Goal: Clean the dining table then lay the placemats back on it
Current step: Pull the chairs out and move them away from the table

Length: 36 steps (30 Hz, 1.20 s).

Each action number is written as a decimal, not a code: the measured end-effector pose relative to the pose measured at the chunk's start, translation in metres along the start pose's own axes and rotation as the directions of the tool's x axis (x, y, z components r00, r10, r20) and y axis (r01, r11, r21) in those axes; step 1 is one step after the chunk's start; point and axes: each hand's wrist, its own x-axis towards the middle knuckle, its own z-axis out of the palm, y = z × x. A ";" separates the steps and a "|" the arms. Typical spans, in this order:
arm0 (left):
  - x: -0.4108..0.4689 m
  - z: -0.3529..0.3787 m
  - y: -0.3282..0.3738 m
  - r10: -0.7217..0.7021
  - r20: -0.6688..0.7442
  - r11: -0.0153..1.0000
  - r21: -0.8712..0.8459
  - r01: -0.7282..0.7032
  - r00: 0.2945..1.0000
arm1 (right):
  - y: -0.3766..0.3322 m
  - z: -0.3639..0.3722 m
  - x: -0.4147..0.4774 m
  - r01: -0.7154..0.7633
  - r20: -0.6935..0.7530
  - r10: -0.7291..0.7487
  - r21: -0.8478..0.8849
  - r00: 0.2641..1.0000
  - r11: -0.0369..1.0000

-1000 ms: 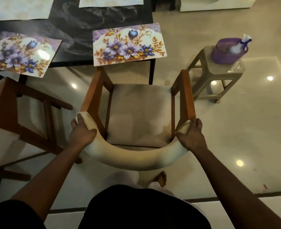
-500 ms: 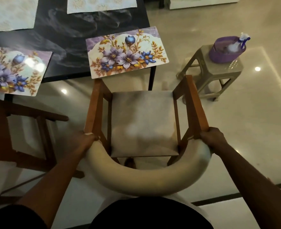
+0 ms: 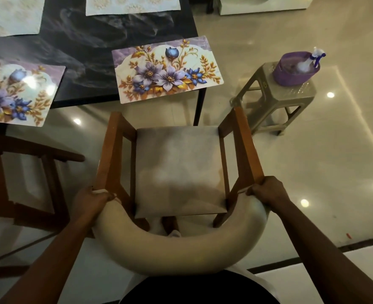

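Note:
The dark marbled dining table fills the upper left. Two floral placemats lie at its near edge, one by the corner and one at the left, both overhanging. Two pale placemats lie further back. A wooden chair with a grey seat and a curved cream backrest stands just in front of the table. My left hand grips the backrest's left end. My right hand grips its right end.
A grey plastic stool to the right of the table carries a purple tub with a spray bottle in it. Another wooden chair stands at the left. Glossy tiled floor lies on the right.
The chair has shifted back from the table toward me, with both hands still on the backrest ends. The view has dropped lower over the seat.

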 end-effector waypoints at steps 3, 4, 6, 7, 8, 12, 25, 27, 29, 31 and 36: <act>-0.001 -0.015 -0.026 0.019 -0.021 0.999 -0.029 -0.019 1.000 | -0.013 0.009 -0.010 0.021 0.022 -0.021 -0.014 1.000 1.000; 0.004 -0.018 -0.038 0.017 -0.030 0.999 -0.031 -0.018 0.999 | -0.018 0.013 -0.013 0.029 0.030 -0.028 -0.014 0.999 0.999; 0.010 -0.024 -0.056 0.000 -0.039 1.000 -0.031 -0.001 0.999 | -0.029 0.018 -0.018 0.057 0.043 -0.057 -0.011 0.997 0.998; 0.013 -0.028 -0.064 -0.004 -0.043 0.999 -0.038 0.003 0.999 | -0.034 0.020 -0.020 0.065 0.048 -0.065 -0.007 0.997 0.998; 0.012 -0.032 -0.068 -0.009 -0.049 0.999 -0.044 0.006 0.999 | -0.039 0.022 -0.022 0.070 0.053 -0.070 0.000 0.996 0.998; 0.018 -0.048 -0.079 -0.009 -0.067 0.999 -0.047 0.006 0.998 | -0.055 0.032 -0.029 0.101 0.064 -0.100 -0.016 0.993 0.995; 0.031 -0.045 -0.089 0.022 -0.104 1.000 -0.018 -0.024 0.994 | -0.056 0.039 -0.027 0.107 0.060 -0.103 -0.060 0.993 0.992; 0.034 -0.046 -0.088 0.024 -0.106 1.000 -0.008 -0.025 0.994 | -0.057 0.037 -0.025 0.106 0.068 -0.101 -0.066 0.993 0.992; 0.037 -0.047 -0.085 0.031 -0.110 0.999 -0.002 -0.032 0.993 | -0.058 0.036 -0.023 0.100 0.067 -0.096 -0.063 0.993 0.993; 0.040 -0.048 -0.081 0.033 -0.107 0.999 -0.001 -0.033 0.994 | -0.061 0.036 -0.021 0.091 0.063 -0.087 -0.059 0.994 0.994; 0.046 -0.051 -0.077 0.039 -0.101 0.999 -0.008 -0.040 0.994 | -0.062 0.041 -0.020 0.082 0.063 -0.079 -0.047 0.995 0.996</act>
